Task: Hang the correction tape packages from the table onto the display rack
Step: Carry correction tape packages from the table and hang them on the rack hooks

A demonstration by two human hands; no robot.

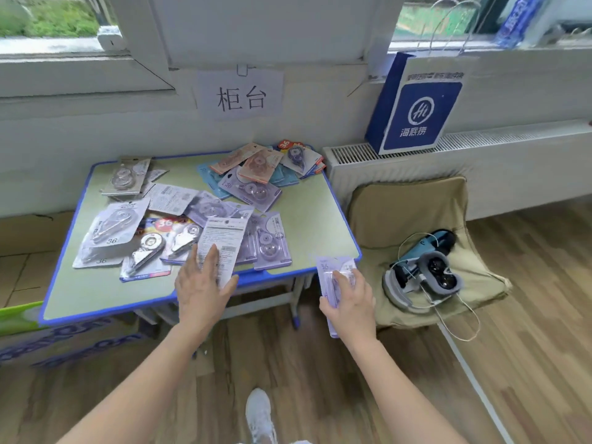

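While the left hand [201, 290] pinched a white package [221, 241] (printed back up) at the table's [80, 299] near edge, its long axis ran toward the wall. The right hand [350, 304] gripped a lilac package [333, 267] just off the table's corner, aligned likewise.

head view | worn on head; faces forward and down | close over table [93, 296] front edge
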